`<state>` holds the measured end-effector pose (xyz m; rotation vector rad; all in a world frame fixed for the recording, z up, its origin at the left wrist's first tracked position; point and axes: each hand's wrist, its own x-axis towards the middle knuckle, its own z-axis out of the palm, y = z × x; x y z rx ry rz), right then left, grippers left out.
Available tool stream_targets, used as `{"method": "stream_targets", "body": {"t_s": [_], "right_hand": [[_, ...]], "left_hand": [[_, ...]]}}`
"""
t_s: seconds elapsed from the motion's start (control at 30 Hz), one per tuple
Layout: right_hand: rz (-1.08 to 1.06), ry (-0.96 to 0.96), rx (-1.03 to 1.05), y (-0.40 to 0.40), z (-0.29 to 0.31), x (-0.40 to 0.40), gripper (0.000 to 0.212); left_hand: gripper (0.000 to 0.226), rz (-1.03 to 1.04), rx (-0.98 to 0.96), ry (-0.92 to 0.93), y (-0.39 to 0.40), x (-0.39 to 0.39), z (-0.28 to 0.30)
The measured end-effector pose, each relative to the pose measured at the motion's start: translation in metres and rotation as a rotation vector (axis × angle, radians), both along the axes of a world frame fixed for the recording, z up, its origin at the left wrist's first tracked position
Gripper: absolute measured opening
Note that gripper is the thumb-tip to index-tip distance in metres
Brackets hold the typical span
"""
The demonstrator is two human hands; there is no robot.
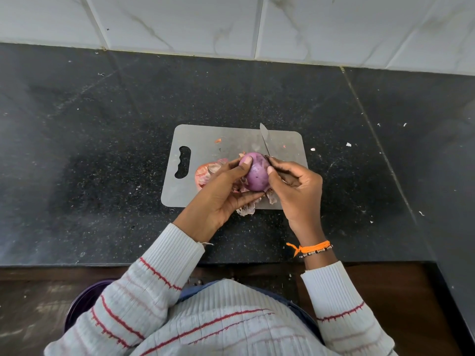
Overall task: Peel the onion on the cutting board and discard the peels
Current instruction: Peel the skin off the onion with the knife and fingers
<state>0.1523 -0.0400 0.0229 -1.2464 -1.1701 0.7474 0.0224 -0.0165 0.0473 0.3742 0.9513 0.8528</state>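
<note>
Black speckled counter (pixel 257 93); grey cutting board (pixel 205 145) on it.

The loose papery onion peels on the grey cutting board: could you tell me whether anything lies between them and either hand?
Nothing visible does: the papery peels lie directly under the left hand and beside the right hand.

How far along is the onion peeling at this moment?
Mostly done: the onion shows smooth purple flesh, and loose peels lie on the cutting board. In hand: the left hand grips the onion while the right hand holds a knife against its top end, seemingly trimming. Left: clearing the last scraps under the onion and discarding all peels; none look binned yet.
</note>
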Motion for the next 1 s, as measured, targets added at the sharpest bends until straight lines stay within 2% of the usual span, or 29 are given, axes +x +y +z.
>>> {"method": "stream_targets", "body": {"t_s": [0.13, 0.2, 0.43, 0.5, 0.6, 0.8, 0.9, 1.0], "right_hand": [[-0.017, 0.057, -0.038, 0.0010, -0.0044, 0.0045, 0.016], [-0.061, 0.066, -0.037, 0.0022, -0.0050, 0.0055, 0.018], [-0.074, -0.105, -0.057, 0.0059, -0.0059, 0.0020, 0.031], [-0.067, -0.120, -0.038, 0.0042, -0.0046, 0.0017, 0.024], [-0.077, -0.033, -0.010, 0.0038, -0.0010, 0.0036, 0.005], [0.042, 0.104, -0.013, 0.0047, 0.0033, -0.0028, 0.025], [0.029, 0.130, -0.037, 0.0070, 0.0024, -0.0031, 0.020], [0.014, 0.203, -0.080, 0.0084, 0.0004, -0.0020, 0.011]], "left_hand": [[0.018, 0.000, -0.012, -0.009, -0.0001, -0.0001, 0.0022], [0.018, 0.002, -0.019, -0.011, 0.0007, -0.0005, 0.0031], [0.015, 0.012, -0.006, -0.021, 0.0030, -0.0011, 0.0055], [0.014, 0.010, 0.000, -0.032, 0.0032, -0.0021, 0.0059], [0.016, 0.011, -0.001, -0.045, 0.0046, -0.0039, 0.0061], [0.014, -0.005, 0.028, -0.046, 0.0064, -0.0052, 0.0070], [0.016, -0.024, 0.049, -0.031, 0.0068, -0.0052, 0.0054], [0.007, -0.040, 0.067, -0.002, 0.0066, -0.0060, 0.0044]]}}
